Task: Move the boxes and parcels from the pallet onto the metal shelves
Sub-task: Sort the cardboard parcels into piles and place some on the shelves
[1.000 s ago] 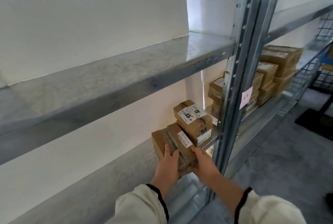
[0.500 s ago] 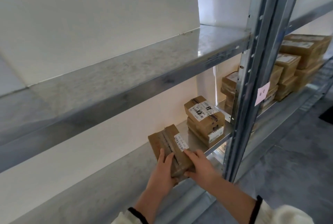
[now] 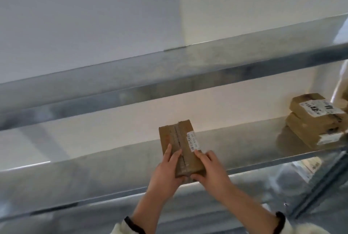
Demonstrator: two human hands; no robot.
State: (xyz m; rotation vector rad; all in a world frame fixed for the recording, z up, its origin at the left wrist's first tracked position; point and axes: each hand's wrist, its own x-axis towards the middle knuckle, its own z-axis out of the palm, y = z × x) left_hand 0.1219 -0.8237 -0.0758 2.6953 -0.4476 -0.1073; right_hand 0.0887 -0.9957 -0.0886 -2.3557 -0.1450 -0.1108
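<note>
My left hand point(image 3: 165, 175) and right hand point(image 3: 212, 171) clasp the near end of the taped box point(image 3: 180, 149) on the shelf point(image 3: 113, 167); it seems light, stiff, easily slid.

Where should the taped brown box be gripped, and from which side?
Grip the taped brown box by its long sides at the near end, from the open front of the lower shelf. It points lengthwise inward; left hand and right hand flank that end.
</note>
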